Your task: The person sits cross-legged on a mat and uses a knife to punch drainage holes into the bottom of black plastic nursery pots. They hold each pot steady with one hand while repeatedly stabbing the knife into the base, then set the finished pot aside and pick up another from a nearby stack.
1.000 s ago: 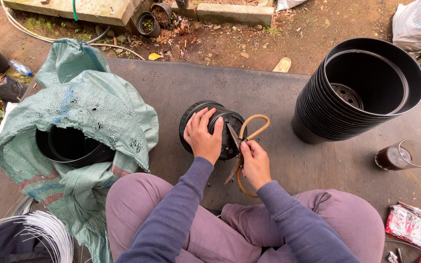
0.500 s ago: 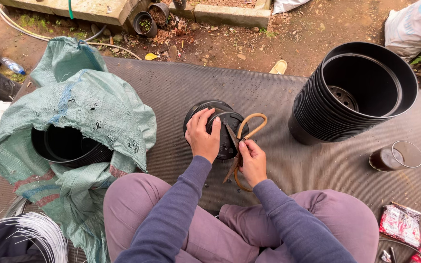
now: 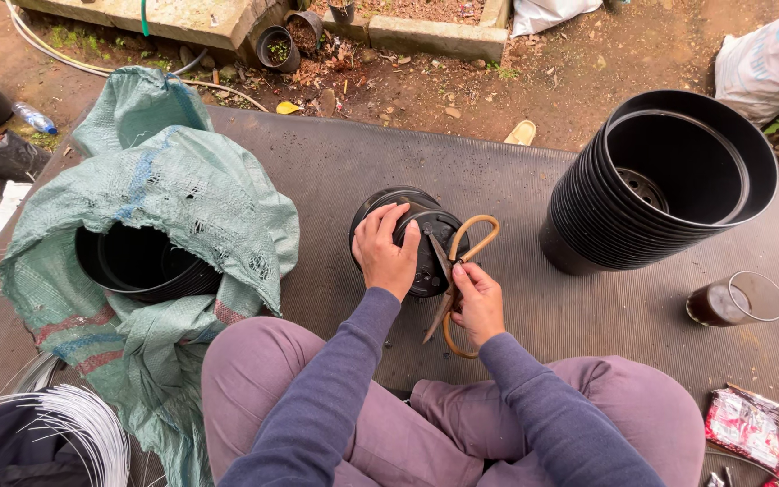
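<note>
Gripping: our left hand (image 3: 388, 252) clamps the small black plastic pot (image 3: 412, 236).
Pinching: our right hand (image 3: 478, 302) squeezes tan-handled scissors (image 3: 454, 271); blades probably at the pot's base.
Risk: a slip could nick our left fingers.

Black plastic pot (image 3: 412, 236) lay on its side on the mat, base toward me, at my 12 o'clock. Scissors (image 3: 455, 271) with tan loop handles sat at the pot's 3 o'clock, blades against its base, tips toward 6.

My left hand (image 3: 388, 255) grips a black plastic pot (image 3: 412, 236), slightly glossy. My scissors (image 3: 454, 271): dull metal blades, apparently tan plastic loops. The mat (image 3: 588, 316) is ribbed, matt grey; the sack (image 3: 182, 207) coarse woven.
</note>
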Demonstrator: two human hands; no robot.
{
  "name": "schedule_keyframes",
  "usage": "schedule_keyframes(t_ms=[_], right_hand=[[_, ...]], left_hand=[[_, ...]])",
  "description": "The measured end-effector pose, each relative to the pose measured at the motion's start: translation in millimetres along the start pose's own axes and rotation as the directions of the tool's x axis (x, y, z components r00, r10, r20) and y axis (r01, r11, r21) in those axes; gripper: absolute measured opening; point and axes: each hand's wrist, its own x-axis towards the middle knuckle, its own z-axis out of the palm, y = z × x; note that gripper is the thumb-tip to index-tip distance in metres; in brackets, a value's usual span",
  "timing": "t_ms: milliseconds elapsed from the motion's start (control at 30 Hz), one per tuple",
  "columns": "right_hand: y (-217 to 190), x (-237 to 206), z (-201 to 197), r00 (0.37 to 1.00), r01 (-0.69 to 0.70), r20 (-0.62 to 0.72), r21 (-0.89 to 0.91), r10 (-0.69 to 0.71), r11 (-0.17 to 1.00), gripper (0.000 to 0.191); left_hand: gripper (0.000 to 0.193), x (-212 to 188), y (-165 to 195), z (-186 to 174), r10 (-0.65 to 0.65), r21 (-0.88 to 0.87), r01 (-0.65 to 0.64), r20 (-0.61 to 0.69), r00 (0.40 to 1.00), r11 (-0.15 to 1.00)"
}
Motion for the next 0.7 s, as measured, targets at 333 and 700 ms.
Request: schedule_keyframes(t_ms=[333,700], right_hand=[[-4.1,-1.6,-6.2,1.000,-0.023,0.019,0.038,0.022,0.999,0.022],[-51.6,14.3,-28.1,0.964,0.241,-0.069,-0.183,-0.257,0.953,0.026]], left_hand=[[0.032,0.4,8.1,1.7,0.024,-0.027,-0.025,-0.018,1.000,0.999],[0.028,16.4,-16.3,-14.3,-0.151,-0.173,0.136,-0.078,0.985,0.976]])
